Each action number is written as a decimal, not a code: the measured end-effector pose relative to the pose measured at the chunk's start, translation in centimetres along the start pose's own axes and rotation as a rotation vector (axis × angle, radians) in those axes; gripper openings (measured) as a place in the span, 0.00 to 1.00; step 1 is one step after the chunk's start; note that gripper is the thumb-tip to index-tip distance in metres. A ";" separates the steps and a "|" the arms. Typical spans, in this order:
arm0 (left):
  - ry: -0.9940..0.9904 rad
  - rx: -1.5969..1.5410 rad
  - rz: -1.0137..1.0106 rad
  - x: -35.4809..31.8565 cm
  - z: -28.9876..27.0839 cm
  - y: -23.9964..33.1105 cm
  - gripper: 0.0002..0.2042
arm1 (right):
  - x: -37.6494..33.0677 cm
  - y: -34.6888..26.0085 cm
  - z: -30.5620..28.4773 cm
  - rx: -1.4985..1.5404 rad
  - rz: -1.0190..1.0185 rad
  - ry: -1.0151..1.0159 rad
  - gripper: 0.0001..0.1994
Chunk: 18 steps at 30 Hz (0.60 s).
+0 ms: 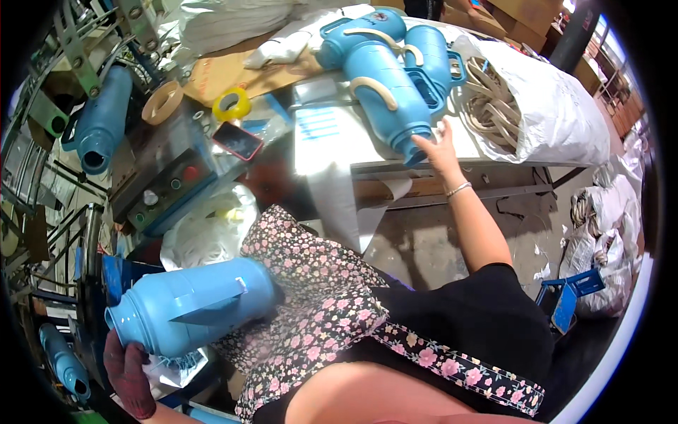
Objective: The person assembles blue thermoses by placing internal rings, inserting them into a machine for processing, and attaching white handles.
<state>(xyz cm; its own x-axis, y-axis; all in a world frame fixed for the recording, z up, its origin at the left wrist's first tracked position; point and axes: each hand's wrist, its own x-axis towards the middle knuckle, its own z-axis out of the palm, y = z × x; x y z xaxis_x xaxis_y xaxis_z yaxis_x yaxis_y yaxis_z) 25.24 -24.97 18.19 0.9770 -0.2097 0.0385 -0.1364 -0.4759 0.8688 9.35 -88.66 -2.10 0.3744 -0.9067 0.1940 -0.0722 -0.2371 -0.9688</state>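
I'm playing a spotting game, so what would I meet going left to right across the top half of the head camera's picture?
Leftmost blue jug, tan ring, yellow tape roll, front blue jug on the table, right hand, bundle of straps, white sack.

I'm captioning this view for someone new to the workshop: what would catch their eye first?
Probably the large blue thermos jug lying sideways at lower left, its neck held by the gloved left hand. Next comes the group of similar blue jugs on the table at top centre, the bare right hand at the nearest one's neck. The bright yellow tape roll left of that group also stands out.
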 end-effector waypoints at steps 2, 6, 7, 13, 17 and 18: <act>0.135 0.075 -0.115 1.7 2.2 0.1 0.21 | 0.0 1.2 0.4 0.228 0.333 -0.181 0.55; 0.054 0.264 0.127 3.1 3.4 -3.0 0.19 | -1.5 -0.4 1.8 0.495 0.479 -0.224 0.39; 0.072 0.255 0.186 2.8 3.5 -2.7 0.18 | -1.7 -0.6 1.7 0.678 0.446 -0.278 0.36; 0.069 0.252 0.237 2.5 3.4 -0.1 0.15 | 9.1 -8.1 4.6 0.945 0.115 -0.189 0.25; -0.074 0.401 0.395 3.2 6.0 0.1 0.14 | 19.1 -9.5 7.8 0.974 0.272 -0.040 0.25; -0.059 0.398 0.400 2.9 6.7 0.1 0.13 | 19.9 -8.8 8.6 0.946 0.292 0.011 0.25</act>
<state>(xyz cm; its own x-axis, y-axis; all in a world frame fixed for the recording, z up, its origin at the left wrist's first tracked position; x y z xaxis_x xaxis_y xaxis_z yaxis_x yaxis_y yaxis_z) 27.00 -31.40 15.09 0.8273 -0.4816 0.2892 -0.5566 -0.6327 0.5384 25.34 -101.62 8.97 0.4507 -0.8895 -0.0750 0.6098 0.3681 -0.7019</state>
